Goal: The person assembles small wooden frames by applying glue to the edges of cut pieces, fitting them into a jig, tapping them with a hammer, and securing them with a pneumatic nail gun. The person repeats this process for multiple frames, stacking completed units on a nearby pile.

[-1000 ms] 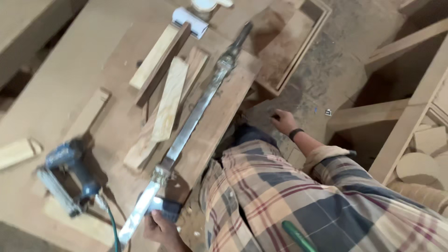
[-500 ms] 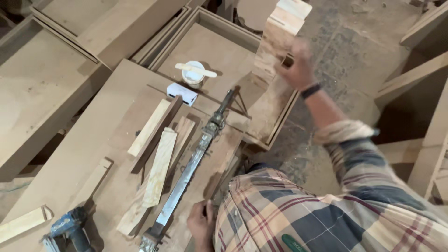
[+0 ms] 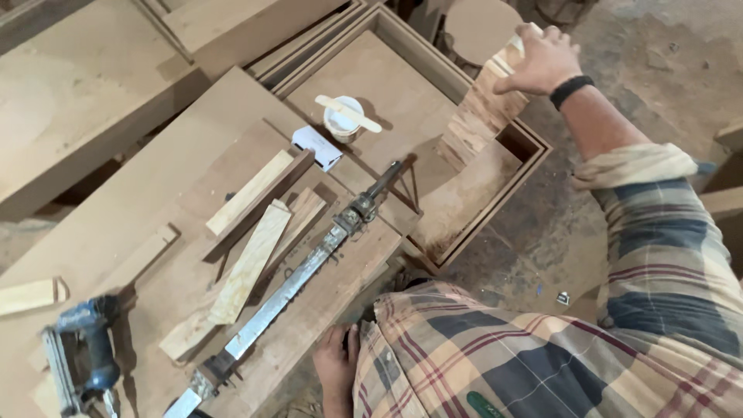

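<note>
1. A nail gun lies at the near left.
2. A long clamp lies slantwise on the board.
3. The left hand rests flat, fingers together, on the board's near edge.
4. The right hand, far right, is closed around a wood block standing in a shallow box.

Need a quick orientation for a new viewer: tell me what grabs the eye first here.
The long metal bar clamp lies diagonally across the wooden board, with loose wood strips beside it. At upper right, the right hand grips a pale wood block over the open frame; the left hand rests at the board's near edge.
</note>
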Available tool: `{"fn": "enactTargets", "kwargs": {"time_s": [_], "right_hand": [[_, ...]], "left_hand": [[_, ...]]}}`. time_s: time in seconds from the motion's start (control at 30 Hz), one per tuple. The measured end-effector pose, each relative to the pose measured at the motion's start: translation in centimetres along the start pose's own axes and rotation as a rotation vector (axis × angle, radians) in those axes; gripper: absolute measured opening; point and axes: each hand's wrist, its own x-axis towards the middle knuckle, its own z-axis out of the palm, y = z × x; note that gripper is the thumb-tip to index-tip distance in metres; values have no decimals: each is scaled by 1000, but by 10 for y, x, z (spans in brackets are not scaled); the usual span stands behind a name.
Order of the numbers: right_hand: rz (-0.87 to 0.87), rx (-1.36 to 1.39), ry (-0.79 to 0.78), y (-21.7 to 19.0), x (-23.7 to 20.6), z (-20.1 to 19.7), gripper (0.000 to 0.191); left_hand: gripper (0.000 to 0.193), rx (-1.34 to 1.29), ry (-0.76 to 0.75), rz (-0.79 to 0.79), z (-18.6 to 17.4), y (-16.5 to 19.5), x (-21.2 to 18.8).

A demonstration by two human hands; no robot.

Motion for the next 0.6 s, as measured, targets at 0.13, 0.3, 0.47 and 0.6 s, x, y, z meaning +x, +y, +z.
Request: {"fn": "enactTargets", "kwargs": {"time_s": [0.13,0.3,0.47,0.6], "right_hand": [[-237,229,253,-32,-62,-21,116],[-655,1999,-425,-118,-178,-25,87],[-615,2257,-651,-204,-256,-2,108],[-744,2051,-695,-235,-287,2,112]], "left_hand": [[12,-114,80,-74,-2,-10,-13],[15,-252,126,-102,-18,-7,4],[12,-345,34,87,-54,23,40],[24,-428,11,194,-92,61,49]]}}
